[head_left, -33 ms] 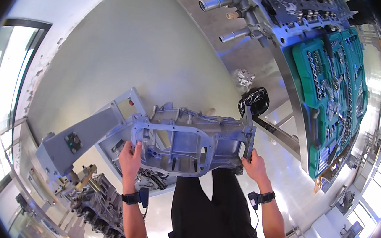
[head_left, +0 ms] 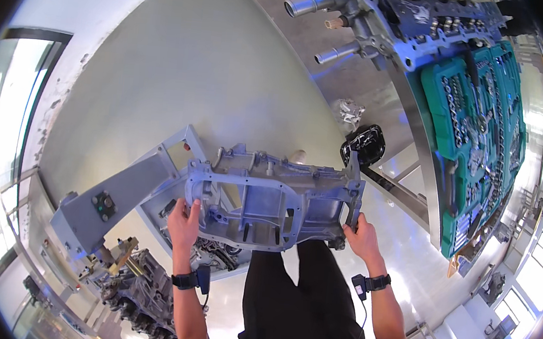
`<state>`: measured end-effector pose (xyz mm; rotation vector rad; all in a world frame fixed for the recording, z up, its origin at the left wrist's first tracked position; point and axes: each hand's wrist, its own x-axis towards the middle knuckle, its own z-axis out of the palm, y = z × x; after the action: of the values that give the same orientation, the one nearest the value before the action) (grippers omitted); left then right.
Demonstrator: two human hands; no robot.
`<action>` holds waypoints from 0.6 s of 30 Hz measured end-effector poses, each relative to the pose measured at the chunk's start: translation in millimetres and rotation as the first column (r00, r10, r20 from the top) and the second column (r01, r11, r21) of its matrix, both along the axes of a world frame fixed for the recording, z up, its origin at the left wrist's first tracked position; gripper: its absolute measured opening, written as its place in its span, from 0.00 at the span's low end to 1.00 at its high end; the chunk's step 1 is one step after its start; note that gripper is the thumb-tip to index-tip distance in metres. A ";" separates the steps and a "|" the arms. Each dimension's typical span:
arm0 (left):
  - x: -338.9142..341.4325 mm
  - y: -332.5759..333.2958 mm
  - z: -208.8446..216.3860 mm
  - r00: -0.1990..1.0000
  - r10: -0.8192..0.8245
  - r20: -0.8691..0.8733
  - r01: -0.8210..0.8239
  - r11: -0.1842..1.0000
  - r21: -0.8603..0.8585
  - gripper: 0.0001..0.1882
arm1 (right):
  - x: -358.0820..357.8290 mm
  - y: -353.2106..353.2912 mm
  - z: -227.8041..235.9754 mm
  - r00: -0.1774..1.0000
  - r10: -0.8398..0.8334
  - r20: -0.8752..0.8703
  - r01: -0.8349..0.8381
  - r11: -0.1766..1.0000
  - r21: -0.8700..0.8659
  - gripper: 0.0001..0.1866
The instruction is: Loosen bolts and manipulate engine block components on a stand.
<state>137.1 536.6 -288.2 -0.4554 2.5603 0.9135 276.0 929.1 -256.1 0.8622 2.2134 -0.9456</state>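
I hold a large grey cast-metal engine oil pan level in front of my legs, its ribbed, open frame facing me. My left hand grips its left end, thumb and fingers closed round the flange. At the opposite end, my right hand clasps the right edge near the lower corner. Parts of the fingers on both hands are hidden behind the casting.
Left of me stands a grey engine stand bearing an engine block. More engine parts lie below the casting. At right, a steel bench carries a green socket set case and a cylinder head. A black pan lies beyond.
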 end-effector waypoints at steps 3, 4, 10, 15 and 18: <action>-42.5 14.0 -9.8 1.000 -0.011 0.018 0.011 1.000 -0.007 0.19 | -25.5 7.1 -23.6 0.997 -0.075 0.004 0.075 0.996 -0.039 0.14; -55.2 16.9 -17.6 1.000 0.001 0.005 -0.001 1.000 -0.008 0.19 | -39.9 10.3 -38.8 0.995 -0.100 0.020 0.100 0.994 -0.049 0.13; -115.9 35.1 -88.7 0.996 0.088 0.032 -0.087 0.996 -0.027 0.19 | -125.7 36.3 -88.0 0.982 -0.036 -0.187 0.050 0.996 0.070 0.11; -137.5 68.0 -152.9 0.972 0.231 0.045 -0.235 0.959 0.156 0.18 | -163.1 66.1 -134.6 0.961 0.107 -0.253 -0.050 0.973 0.223 0.14; -149.3 55.4 -205.3 0.972 0.236 -0.018 -0.231 0.964 0.135 0.17 | -185.8 49.4 -157.6 0.988 0.013 -0.152 0.020 0.977 0.213 0.15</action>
<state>-12.2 591.9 -493.4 -0.7190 2.4926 1.1742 90.2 978.5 -413.7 0.9167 2.4811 -0.8079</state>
